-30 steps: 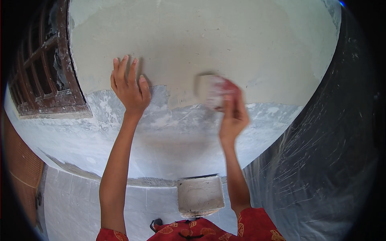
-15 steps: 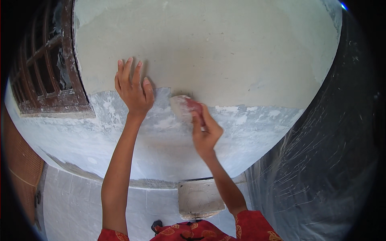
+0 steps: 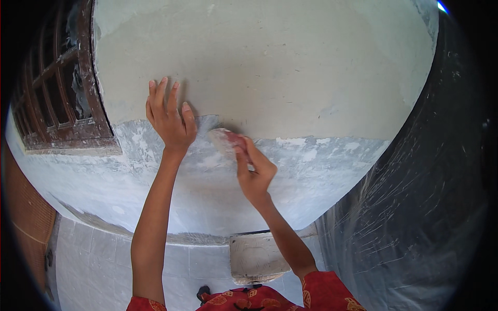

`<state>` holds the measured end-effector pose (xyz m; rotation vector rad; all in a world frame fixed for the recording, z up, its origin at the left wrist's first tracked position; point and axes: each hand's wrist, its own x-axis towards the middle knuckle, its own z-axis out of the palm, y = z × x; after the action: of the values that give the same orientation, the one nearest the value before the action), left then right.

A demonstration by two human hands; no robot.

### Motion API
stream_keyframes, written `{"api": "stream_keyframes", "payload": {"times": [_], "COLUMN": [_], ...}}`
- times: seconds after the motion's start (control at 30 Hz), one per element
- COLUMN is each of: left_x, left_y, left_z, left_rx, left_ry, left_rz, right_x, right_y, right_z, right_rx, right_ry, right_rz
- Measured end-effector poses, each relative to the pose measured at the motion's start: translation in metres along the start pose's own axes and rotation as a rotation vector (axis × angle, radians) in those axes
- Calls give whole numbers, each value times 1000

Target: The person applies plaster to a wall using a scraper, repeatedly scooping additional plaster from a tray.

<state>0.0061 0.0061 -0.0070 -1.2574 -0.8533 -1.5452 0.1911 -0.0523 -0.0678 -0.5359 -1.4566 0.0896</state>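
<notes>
Pressing a flat dusty sanding block (image 3: 224, 140) against rough grey plaster wall (image 3: 270, 67).

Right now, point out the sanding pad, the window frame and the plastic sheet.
sanding pad (image 3: 224, 140), head view, on its pale dusty face
window frame (image 3: 98, 103), head view, on its right upright
plastic sheet (image 3: 415, 217), head view, on its wrinkled middle

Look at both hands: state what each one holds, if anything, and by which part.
The right hand grips a small reddish sanding pad by its lower end, pressing it on the wall. The left hand holds nothing, lying flat on the wall.
</notes>
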Motion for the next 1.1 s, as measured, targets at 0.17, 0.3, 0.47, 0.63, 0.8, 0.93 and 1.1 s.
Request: {"api": "stream_keyframes", "payload": {"times": [0.17,0.3,0.47,0.63,0.8,0.93,1.1], "left_x": [5,6,3,7,6,1,7], "left_y": [6,8,5,6,7,-1,9], "left_z": [-2,-6,4,-5,-1,1,1], "left_rx": [14,75,8,79,59,9,49], "left_ry": [5,-46,-3,-50,-35,19,-27], "left_rz": [-3,41,23,40,48,49,33], "right_x": [36,55,22,66,64,23,54], "right_y": [5,-1,13,22,13,34,42], "right_z": [-57,-85,-13,-92,-113,-56,-135], "right_rx": [-185,55,30,57,40,81,56], "right_ry": [243,417,179,504,490,193,559], "right_rz": [247,177,-6,302,216,140,255]}}
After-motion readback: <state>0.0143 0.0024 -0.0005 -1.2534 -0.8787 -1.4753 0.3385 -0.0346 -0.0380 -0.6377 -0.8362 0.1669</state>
